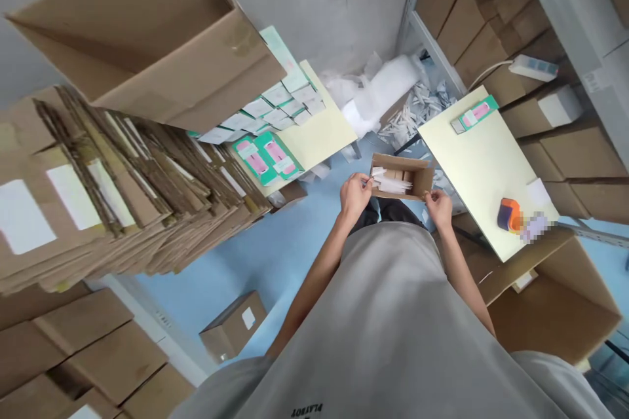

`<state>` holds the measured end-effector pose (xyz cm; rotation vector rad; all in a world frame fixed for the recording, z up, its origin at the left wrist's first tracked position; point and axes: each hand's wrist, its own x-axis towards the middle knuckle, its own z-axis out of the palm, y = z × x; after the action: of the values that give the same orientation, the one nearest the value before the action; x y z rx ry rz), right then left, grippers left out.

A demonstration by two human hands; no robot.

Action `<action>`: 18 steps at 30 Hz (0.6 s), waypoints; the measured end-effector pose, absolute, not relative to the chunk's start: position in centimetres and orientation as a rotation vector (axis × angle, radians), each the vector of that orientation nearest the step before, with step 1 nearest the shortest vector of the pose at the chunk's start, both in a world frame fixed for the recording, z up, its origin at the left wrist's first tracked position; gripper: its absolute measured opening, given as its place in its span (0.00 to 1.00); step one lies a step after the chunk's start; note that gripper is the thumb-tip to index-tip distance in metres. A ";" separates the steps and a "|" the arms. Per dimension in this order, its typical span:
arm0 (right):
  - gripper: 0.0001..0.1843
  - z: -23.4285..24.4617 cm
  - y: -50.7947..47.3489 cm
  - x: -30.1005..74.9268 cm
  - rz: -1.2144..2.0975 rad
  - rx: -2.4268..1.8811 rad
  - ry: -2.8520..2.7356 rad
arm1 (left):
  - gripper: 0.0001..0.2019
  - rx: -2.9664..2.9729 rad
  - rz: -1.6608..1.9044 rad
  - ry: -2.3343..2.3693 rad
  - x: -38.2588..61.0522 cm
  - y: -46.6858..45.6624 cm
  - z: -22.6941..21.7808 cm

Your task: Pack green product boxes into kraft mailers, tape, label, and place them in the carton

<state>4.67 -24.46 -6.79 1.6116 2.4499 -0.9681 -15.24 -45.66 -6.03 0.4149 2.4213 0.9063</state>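
Note:
A small open cardboard box is held in front of my body, one hand at each end. White paper-like pieces lie inside it, towards its left end. My left hand grips the box's left end, with thumb and fingers closed on the edge. At the opposite end, my right hand pinches the lower right corner. On the table to the right, a green and pink box lies near the far edge, and an orange and dark blue tape dispenser sits nearer to me.
Left, a pale table bears stacked green boxes; a large open carton and flattened cardboard stand beside it. White scraps are heaped ahead. A big open carton stands right; a closed carton is on the blue floor.

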 end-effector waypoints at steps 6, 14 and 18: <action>0.29 -7.6 -21.1 10.8 -1.072 1.826 2.392 | 0.03 0.641 0.900 2.387 -13.2 -39.4 -3.9; 0.29 -8.1 -15.0 15.9 -1.130 2.038 2.294 | 0.04 0.796 0.932 2.306 -9.1 -28.2 -4.8; 0.30 -9.0 -9.8 19.2 -1.169 2.068 2.302 | 0.03 0.891 0.905 2.278 -7.1 -21.7 -6.4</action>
<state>19.18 -9.83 -8.97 2.0677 2.3022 -1.1694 -7.11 -21.66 -6.39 0.8906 2.2779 0.9050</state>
